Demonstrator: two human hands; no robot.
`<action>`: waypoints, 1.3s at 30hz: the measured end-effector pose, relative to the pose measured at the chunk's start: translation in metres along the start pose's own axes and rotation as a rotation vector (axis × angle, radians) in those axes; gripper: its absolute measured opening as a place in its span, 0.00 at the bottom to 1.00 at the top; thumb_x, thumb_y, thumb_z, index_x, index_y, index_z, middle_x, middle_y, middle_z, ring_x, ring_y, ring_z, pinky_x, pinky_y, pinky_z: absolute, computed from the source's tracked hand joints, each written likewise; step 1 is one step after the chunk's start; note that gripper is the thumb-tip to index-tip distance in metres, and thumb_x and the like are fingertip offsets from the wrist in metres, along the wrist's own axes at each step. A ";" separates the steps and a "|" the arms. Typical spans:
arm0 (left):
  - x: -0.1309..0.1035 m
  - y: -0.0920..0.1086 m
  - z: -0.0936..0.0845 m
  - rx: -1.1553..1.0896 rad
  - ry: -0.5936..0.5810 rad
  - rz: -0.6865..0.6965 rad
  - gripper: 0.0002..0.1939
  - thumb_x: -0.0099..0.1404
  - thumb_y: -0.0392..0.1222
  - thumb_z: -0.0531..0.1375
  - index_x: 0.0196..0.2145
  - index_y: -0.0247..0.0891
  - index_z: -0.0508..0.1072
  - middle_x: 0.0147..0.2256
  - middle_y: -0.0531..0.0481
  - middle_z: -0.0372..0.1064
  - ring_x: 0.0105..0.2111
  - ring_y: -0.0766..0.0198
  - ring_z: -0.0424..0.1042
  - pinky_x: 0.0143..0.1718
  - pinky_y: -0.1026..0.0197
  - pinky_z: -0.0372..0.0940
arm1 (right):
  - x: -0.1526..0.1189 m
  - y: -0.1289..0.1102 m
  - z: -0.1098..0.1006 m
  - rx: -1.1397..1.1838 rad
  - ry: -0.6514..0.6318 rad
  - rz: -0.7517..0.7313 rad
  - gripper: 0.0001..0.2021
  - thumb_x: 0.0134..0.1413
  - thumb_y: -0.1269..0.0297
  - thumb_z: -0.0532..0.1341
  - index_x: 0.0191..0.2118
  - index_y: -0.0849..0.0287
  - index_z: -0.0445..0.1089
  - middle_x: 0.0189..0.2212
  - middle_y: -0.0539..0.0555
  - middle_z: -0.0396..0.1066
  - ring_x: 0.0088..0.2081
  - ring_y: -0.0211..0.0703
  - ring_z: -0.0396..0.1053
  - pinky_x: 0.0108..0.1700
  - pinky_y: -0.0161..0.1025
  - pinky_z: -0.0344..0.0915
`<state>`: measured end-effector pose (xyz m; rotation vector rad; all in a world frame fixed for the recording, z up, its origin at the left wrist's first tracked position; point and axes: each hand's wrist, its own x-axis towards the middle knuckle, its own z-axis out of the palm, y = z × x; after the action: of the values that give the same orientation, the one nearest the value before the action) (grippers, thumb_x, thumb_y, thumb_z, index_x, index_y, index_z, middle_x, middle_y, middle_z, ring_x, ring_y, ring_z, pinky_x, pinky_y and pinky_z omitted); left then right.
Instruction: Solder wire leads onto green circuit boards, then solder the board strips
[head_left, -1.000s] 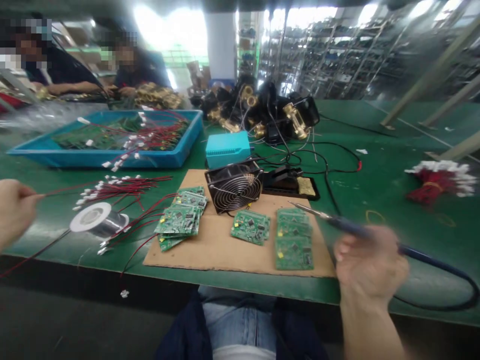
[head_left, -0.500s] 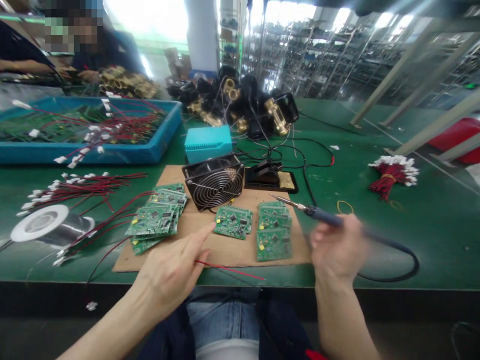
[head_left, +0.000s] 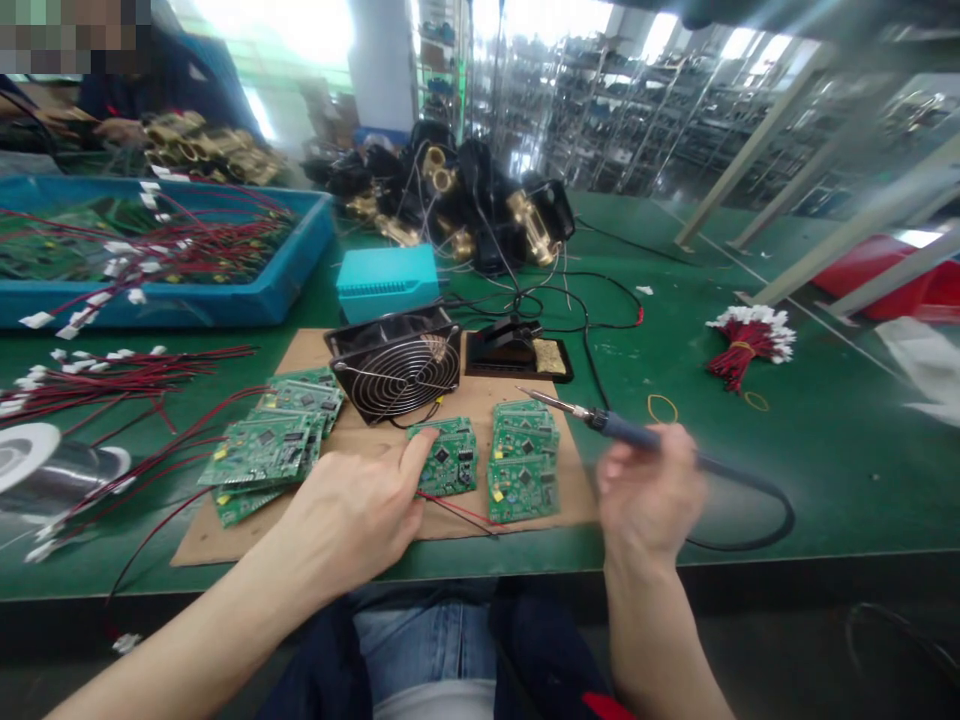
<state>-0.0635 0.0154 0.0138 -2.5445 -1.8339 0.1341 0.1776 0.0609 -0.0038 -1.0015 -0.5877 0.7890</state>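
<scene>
My right hand (head_left: 651,495) holds a soldering iron (head_left: 630,432), its tip pointing left above the stacked green circuit boards (head_left: 525,487) on the right. The fingers of my left hand (head_left: 375,515) are curled, and a thin red and black wire pair (head_left: 457,510) comes out from under them. One finger of that hand rests on the left part of the middle circuit board (head_left: 454,470). That board lies on a cardboard sheet (head_left: 367,440) before a black fan (head_left: 397,375). Another pile of circuit boards (head_left: 262,445) lies left of my left hand.
Behind the fan are a turquoise box (head_left: 388,283) and an iron stand with sponge (head_left: 517,348). A solder spool (head_left: 60,470), red wires with white connectors (head_left: 135,375) and a blue tray (head_left: 300,270) occupy the left. A bundled wire bunch (head_left: 746,345) lies right.
My left hand has moved onto the middle board's left side, bringing the wire pair closer to it. My right hand keeps the soldering iron in much the same pose. The whole view has shifted slightly.
</scene>
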 end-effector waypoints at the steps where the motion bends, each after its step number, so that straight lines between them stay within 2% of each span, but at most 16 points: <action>1: -0.005 0.001 0.001 -0.016 -0.002 0.004 0.29 0.61 0.39 0.53 0.61 0.32 0.65 0.40 0.39 0.79 0.38 0.45 0.80 0.33 0.50 0.73 | 0.000 0.000 0.000 0.000 0.000 0.003 0.20 0.44 0.47 0.69 0.27 0.57 0.64 0.11 0.43 0.65 0.09 0.34 0.58 0.07 0.27 0.53; 6: -0.016 0.001 0.006 -0.067 -0.009 0.003 0.26 0.62 0.44 0.55 0.57 0.32 0.68 0.31 0.43 0.79 0.31 0.45 0.80 0.29 0.51 0.72 | 0.000 0.000 0.001 -0.005 -0.005 -0.005 0.21 0.43 0.45 0.69 0.27 0.57 0.64 0.11 0.43 0.65 0.09 0.34 0.58 0.07 0.27 0.52; 13: -0.016 -0.003 0.019 -0.094 0.213 0.057 0.27 0.62 0.45 0.58 0.57 0.33 0.67 0.42 0.41 0.80 0.33 0.47 0.81 0.27 0.53 0.72 | -0.001 0.001 0.001 -0.007 -0.010 -0.016 0.20 0.45 0.47 0.68 0.27 0.57 0.64 0.11 0.43 0.65 0.09 0.34 0.58 0.07 0.27 0.52; 16: -0.021 -0.005 0.020 -0.172 0.316 0.061 0.28 0.66 0.51 0.58 0.58 0.33 0.64 0.41 0.42 0.80 0.33 0.50 0.81 0.27 0.55 0.71 | -0.001 0.000 0.001 -0.003 -0.011 -0.013 0.19 0.45 0.48 0.68 0.27 0.57 0.64 0.11 0.43 0.65 0.09 0.34 0.58 0.07 0.27 0.53; 18: -0.028 -0.006 0.019 -0.268 0.357 0.073 0.20 0.70 0.53 0.54 0.52 0.36 0.67 0.39 0.46 0.81 0.32 0.56 0.81 0.27 0.59 0.70 | -0.001 0.000 0.001 0.002 -0.006 -0.016 0.18 0.45 0.49 0.68 0.27 0.57 0.64 0.11 0.43 0.65 0.09 0.33 0.57 0.07 0.27 0.53; 20: -0.039 -0.009 0.020 -0.325 0.379 0.096 0.13 0.75 0.48 0.48 0.42 0.40 0.69 0.32 0.52 0.79 0.26 0.62 0.78 0.24 0.63 0.66 | 0.000 0.000 0.001 0.005 -0.001 -0.026 0.18 0.45 0.49 0.68 0.27 0.57 0.64 0.11 0.43 0.64 0.09 0.33 0.57 0.07 0.27 0.52; 23: -0.058 -0.019 0.027 -0.230 0.432 0.089 0.15 0.76 0.41 0.45 0.34 0.42 0.66 0.23 0.57 0.70 0.20 0.66 0.72 0.22 0.63 0.61 | 0.000 0.000 0.002 -0.002 -0.007 -0.029 0.18 0.45 0.50 0.68 0.26 0.57 0.63 0.11 0.43 0.64 0.09 0.33 0.57 0.07 0.27 0.52; 27: -0.081 -0.038 0.041 0.067 0.528 0.034 0.11 0.75 0.39 0.47 0.39 0.39 0.68 0.28 0.51 0.72 0.26 0.61 0.73 0.29 0.60 0.64 | -0.001 0.000 0.003 -0.007 -0.009 -0.018 0.17 0.44 0.50 0.68 0.26 0.57 0.63 0.11 0.42 0.63 0.09 0.32 0.57 0.08 0.27 0.51; 30: -0.090 -0.045 0.047 0.160 0.482 0.016 0.10 0.73 0.38 0.50 0.47 0.36 0.69 0.34 0.46 0.74 0.32 0.55 0.73 0.37 0.53 0.66 | -0.002 0.000 0.004 -0.011 -0.008 -0.026 0.17 0.44 0.50 0.67 0.25 0.56 0.63 0.11 0.42 0.63 0.09 0.32 0.57 0.08 0.27 0.51; 32: -0.089 -0.042 0.049 0.144 0.472 0.008 0.13 0.71 0.38 0.54 0.52 0.34 0.69 0.39 0.42 0.74 0.37 0.52 0.73 0.42 0.50 0.66 | -0.001 0.000 0.004 -0.016 0.003 -0.031 0.17 0.44 0.50 0.67 0.26 0.56 0.63 0.11 0.42 0.63 0.09 0.32 0.57 0.08 0.27 0.51; 34: -0.083 -0.034 0.050 0.096 0.516 0.006 0.15 0.70 0.36 0.57 0.53 0.33 0.68 0.43 0.40 0.74 0.42 0.51 0.72 0.45 0.50 0.66 | -0.001 0.001 0.004 -0.021 0.010 -0.033 0.17 0.44 0.50 0.67 0.26 0.56 0.63 0.11 0.41 0.62 0.09 0.33 0.57 0.08 0.27 0.51; 39: -0.054 -0.008 0.049 -0.076 0.632 0.028 0.13 0.68 0.33 0.59 0.50 0.32 0.69 0.42 0.41 0.74 0.42 0.53 0.72 0.46 0.52 0.67 | -0.001 0.002 0.003 -0.040 0.005 -0.040 0.17 0.46 0.49 0.66 0.27 0.56 0.62 0.11 0.41 0.62 0.10 0.33 0.58 0.09 0.27 0.51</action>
<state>-0.0916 -0.0353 -0.0313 -2.2708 -1.5644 -0.6688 0.1745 0.0623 -0.0046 -1.0250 -0.6198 0.7415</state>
